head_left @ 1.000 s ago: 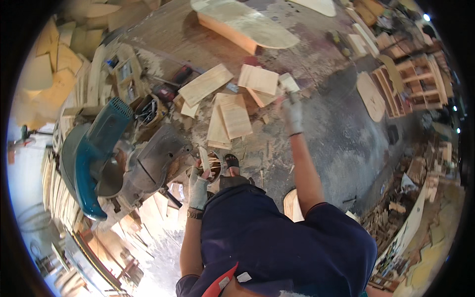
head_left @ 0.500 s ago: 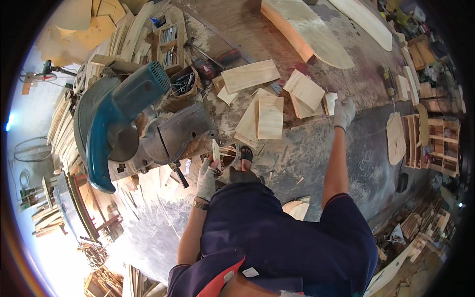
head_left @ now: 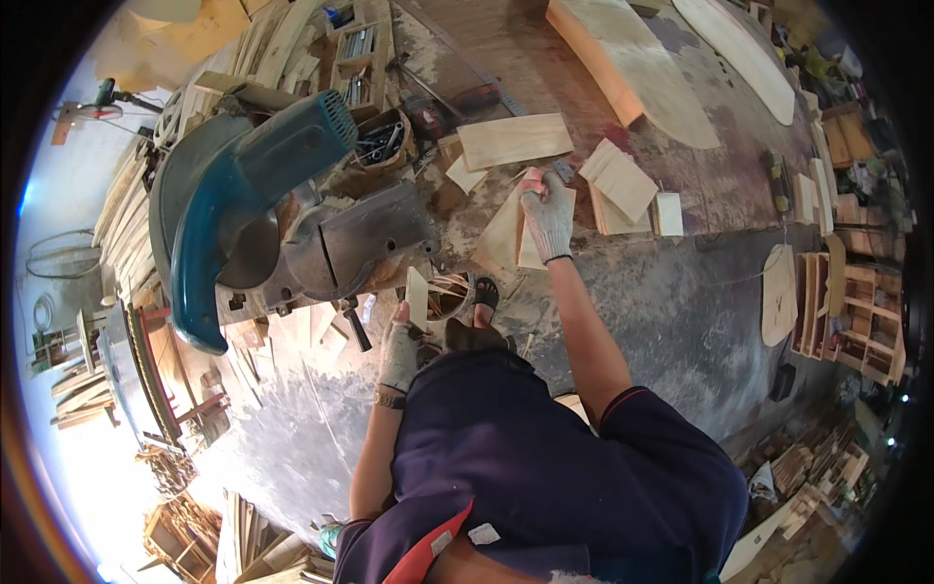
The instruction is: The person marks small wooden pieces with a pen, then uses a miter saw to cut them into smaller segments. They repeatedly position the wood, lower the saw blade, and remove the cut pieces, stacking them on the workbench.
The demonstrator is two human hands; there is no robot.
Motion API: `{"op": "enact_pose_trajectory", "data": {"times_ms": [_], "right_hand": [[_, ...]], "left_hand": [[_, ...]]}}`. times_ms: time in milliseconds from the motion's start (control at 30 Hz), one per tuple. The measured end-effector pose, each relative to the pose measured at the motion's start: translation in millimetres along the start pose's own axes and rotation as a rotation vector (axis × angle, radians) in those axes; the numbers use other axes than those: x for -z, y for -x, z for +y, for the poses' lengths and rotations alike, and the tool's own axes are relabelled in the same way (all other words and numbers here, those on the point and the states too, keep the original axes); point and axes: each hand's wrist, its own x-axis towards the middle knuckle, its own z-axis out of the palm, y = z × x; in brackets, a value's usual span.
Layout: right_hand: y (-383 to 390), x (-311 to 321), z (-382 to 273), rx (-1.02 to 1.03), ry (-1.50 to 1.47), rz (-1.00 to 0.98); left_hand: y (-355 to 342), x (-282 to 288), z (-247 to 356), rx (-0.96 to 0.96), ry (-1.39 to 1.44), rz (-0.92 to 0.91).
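Note:
My left hand (head_left: 397, 355), in a pale work glove with bare fingertips, grips a small flat wooden piece (head_left: 416, 297) upright beside the saw's base. My right hand (head_left: 548, 219), also gloved, lies over a rectangular wooden board (head_left: 530, 251) on the bench. Its fingers are curled at that board's far edge, and the hand hides most of the board. Another pale board (head_left: 498, 234) lies partly under it. To the right are stacked boards (head_left: 621, 185) and a small wooden block (head_left: 667, 214) at the bench edge.
A blue-green mitre saw (head_left: 253, 185) stands at left. Behind it are a box of tools (head_left: 382, 141), a red-and-black power drill (head_left: 428, 117) and a loose board (head_left: 516, 141). A long curved wooden form (head_left: 642, 78) lies at the back. Wooden racks (head_left: 861, 292) stand at right.
My right hand has left the small wooden block at the bench edge and moved left onto the rectangular board. My left hand still holds its wooden piece, and the view has shifted slightly.

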Motion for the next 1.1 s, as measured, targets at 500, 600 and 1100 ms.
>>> {"op": "enact_pose_trajectory", "data": {"times_ms": [500, 600, 1100], "right_hand": [[53, 19, 7, -0.097, 0.964, 0.176], [34, 20, -5, 0.165, 0.977, 0.124], [5, 4, 0, 0.630, 1.442, -0.702]], "left_hand": [[-5, 8, 0, -0.093, -0.025, -0.052], [-7, 6, -1, -0.140, -0.074, -0.054], [4, 27, -2, -0.165, -0.078, -0.053]]}}
